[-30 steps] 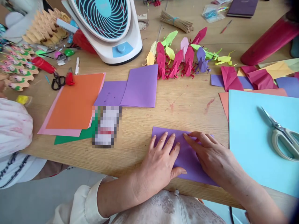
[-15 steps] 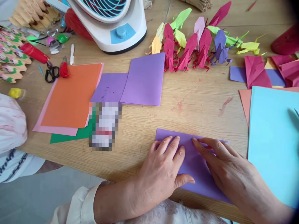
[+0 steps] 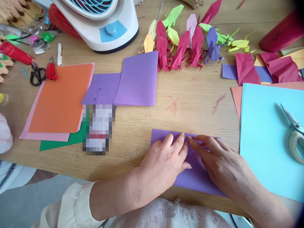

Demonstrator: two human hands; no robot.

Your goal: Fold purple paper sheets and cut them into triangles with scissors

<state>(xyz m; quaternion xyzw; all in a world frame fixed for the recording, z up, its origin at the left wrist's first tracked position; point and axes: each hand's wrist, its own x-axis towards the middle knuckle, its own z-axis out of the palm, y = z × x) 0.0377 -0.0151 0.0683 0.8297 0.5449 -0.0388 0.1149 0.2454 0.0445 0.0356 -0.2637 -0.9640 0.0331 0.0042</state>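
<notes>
A purple sheet of paper (image 3: 197, 177) lies on the table in front of me, under both hands. My left hand (image 3: 165, 158) rests on its upper part, palm down, with the fingers slightly bent and apart, pressing on the paper. Close beside those fingertips, my right hand (image 3: 218, 161) has thumb and index finger together at the sheet's far edge, gripping the paper there. The right hand's other fingers are partly hidden. Two more purple pieces, a flat one (image 3: 102, 85) and a folded one (image 3: 137, 79), lie farther off.
Scissors (image 3: 295, 126) lie on light-blue paper (image 3: 258, 145) at right. Folded paper figures (image 3: 180, 50) stand at the back, near a fan (image 3: 114, 34). Orange sheets (image 3: 59, 101), a blurred-out object (image 3: 98, 129) and black-handled scissors (image 3: 38, 76) are at left. A red cup-like object (image 3: 280, 31) stands back right.
The view has shifted to the right, bringing the scissors on the light-blue paper into sight. My left fingers have bent a little more and moved closer to my right fingertips.
</notes>
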